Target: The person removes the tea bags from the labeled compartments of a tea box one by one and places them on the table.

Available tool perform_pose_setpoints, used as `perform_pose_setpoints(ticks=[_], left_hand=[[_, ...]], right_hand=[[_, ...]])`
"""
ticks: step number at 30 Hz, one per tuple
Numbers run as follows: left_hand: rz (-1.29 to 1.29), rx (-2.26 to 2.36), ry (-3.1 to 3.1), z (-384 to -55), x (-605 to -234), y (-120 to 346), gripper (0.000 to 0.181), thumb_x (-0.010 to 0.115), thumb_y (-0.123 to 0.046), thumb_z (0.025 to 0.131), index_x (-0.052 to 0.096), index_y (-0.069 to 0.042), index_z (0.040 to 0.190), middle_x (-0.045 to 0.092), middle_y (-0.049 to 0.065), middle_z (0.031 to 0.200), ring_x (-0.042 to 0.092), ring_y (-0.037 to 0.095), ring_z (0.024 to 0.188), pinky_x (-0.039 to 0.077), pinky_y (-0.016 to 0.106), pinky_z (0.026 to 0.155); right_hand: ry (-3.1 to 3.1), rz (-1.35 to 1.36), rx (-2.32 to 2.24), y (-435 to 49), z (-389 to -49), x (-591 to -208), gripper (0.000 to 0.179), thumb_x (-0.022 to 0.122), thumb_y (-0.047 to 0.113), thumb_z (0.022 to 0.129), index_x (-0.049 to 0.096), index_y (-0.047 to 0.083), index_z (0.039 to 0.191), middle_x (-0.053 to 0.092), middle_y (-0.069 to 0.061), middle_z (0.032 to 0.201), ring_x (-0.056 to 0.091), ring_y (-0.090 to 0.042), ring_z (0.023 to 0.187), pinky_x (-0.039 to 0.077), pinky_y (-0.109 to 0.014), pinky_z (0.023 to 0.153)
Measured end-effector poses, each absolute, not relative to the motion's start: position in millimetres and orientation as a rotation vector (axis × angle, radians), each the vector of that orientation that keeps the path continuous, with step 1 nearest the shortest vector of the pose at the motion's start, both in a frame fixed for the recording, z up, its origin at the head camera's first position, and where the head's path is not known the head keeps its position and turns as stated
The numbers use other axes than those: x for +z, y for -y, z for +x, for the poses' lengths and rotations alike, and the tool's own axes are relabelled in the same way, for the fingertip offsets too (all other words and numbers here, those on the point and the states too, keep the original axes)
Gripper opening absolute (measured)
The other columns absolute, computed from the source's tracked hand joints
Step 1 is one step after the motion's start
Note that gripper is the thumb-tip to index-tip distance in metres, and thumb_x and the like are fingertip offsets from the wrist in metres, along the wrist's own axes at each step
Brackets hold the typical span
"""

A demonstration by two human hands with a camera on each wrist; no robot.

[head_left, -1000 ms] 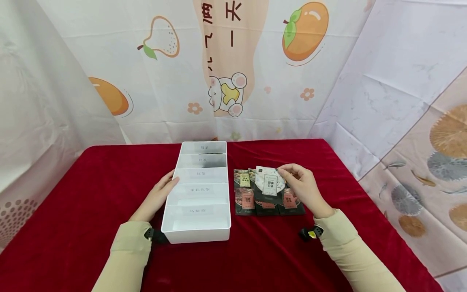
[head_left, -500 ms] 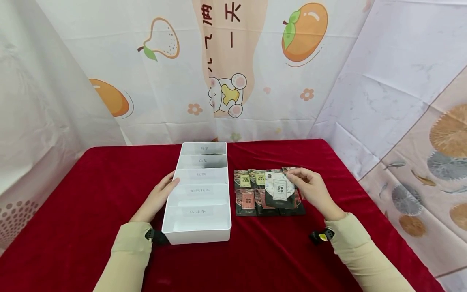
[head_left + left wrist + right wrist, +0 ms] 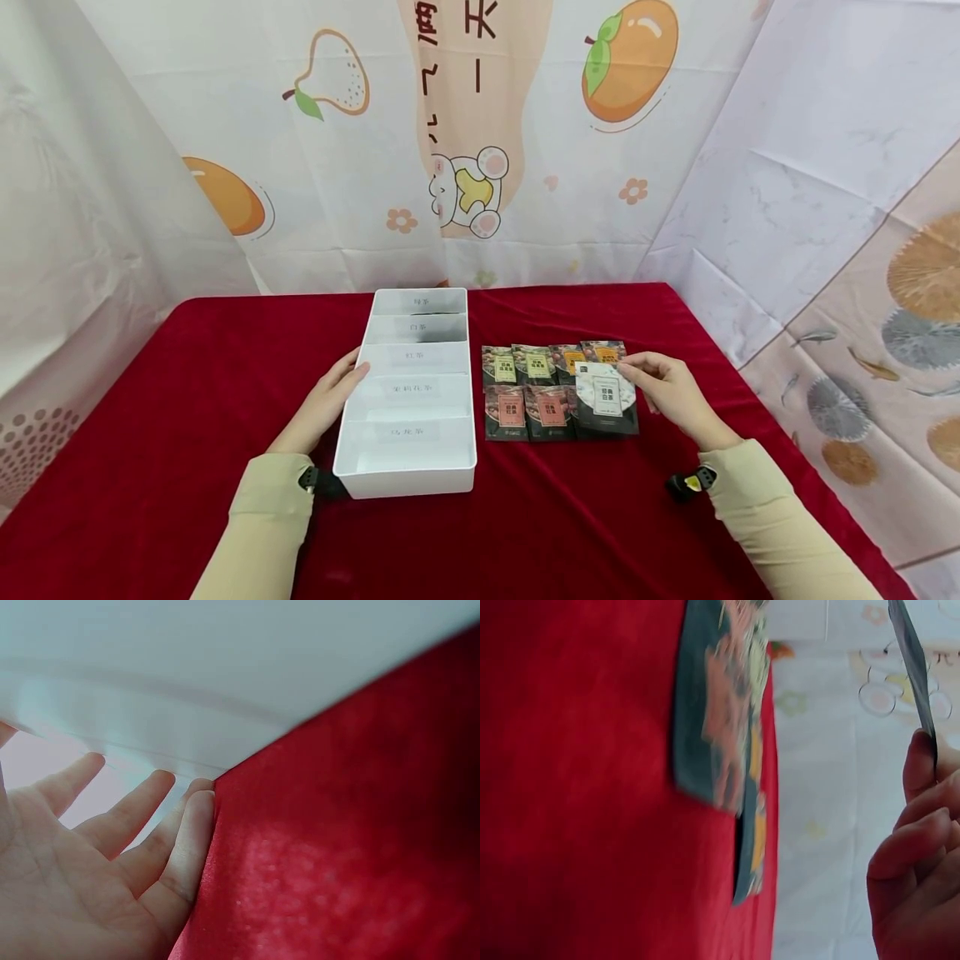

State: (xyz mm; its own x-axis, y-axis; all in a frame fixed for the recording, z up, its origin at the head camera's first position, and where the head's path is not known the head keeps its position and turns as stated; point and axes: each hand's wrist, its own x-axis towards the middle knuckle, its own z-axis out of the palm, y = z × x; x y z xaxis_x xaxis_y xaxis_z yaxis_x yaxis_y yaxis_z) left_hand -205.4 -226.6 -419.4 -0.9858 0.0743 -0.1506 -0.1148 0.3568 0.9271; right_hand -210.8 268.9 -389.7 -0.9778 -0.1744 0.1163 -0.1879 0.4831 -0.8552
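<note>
My right hand (image 3: 663, 387) pinches a black-and-white tea sachet (image 3: 606, 402) by its upper right corner, thumb against fingers. The sachet is held over the right end of the front row of sachets and overlaps it in the head view; edge-on, the same sachet (image 3: 915, 664) rises from the fingertips in the right wrist view. At the left long side of a white divided box (image 3: 405, 484), my left hand (image 3: 326, 408) rests with its thumb at the rim. Its fingers (image 3: 139, 810) are fairly straight, fingertips against the box wall in the left wrist view.
Right of the box lie red-labelled sachets (image 3: 506, 414) in front, with green-labelled sachets (image 3: 498, 367) and orange-labelled sachets (image 3: 567, 358) behind. Labelled compartments fill the box; a dark patch shows in the second from the back. Red cloth (image 3: 540, 525) covers the table; a printed curtain (image 3: 322, 192) hangs behind.
My right hand has moved right and slightly toward me with the white-labelled sachet, uncovering the green-, orange- and red-labelled sachets beneath. The left hand and the box have stayed put.
</note>
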Motion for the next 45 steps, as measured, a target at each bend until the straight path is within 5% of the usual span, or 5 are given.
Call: perform_pose_setpoints(ticks=[32, 45], left_hand=[[-0.042, 1.682, -2.45, -206.7, -421.6, 227.7, 0.073, 0.045, -0.056, 0.1, 0.02, -0.02, 0.159, 0.047, 0.02, 0.145, 0.061, 0.015, 0.103, 0.049, 0.028, 0.085], [-0.021, 1.691, -2.454, -205.6, -418.3, 227.3, 0.071, 0.044, -0.054, 0.101, 0.02, -0.02, 0.159, 0.046, 0.019, 0.147, 0.06, 0.014, 0.103, 0.048, 0.028, 0.086]], right_hand=[[3.067, 0.133, 1.186, -318.9, -238.0, -408.2, 0.039, 0.063, 0.033, 0.098, 0.067, 0.0, 0.12, 0.057, -0.005, 0.068, 0.051, -0.02, 0.054, 0.044, -0.033, 0.048], [3.104, 0.089, 1.028, -309.4, -240.8, -407.7, 0.033, 0.062, 0.03, 0.098, 0.068, 0.001, 0.115, 0.068, -0.012, 0.092, 0.055, -0.02, 0.058, 0.049, -0.034, 0.056]])
